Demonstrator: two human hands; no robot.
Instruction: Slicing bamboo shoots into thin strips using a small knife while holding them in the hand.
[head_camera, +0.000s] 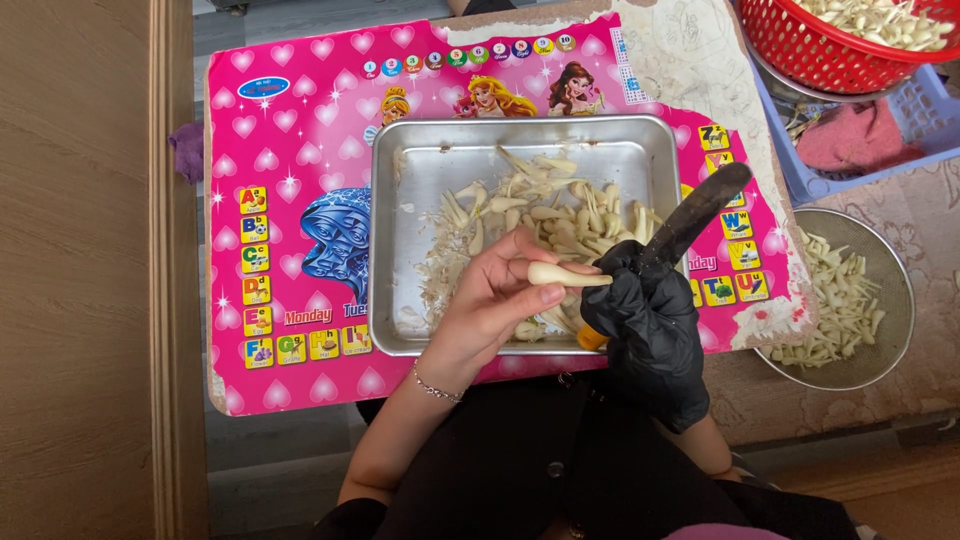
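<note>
My bare left hand (490, 300) pinches a pale, finger-shaped root piece (565, 274) over the near right part of a square metal tray (392, 200). My right hand (650, 330), in a black glove, grips a dark-bladed knife (700, 210) that points up and to the right; an orange bit of its handle shows under the fist. The root's right tip touches the gloved fingers. The tray holds a heap of similar pale pieces and peelings (545, 215).
The tray rests on a pink picture mat (290, 160). A red basket (830, 45) of pale pieces stands at the top right above a blue crate (900, 140). A round metal sieve (850, 290) with cut pieces sits at the right. A wooden board (80, 270) runs along the left.
</note>
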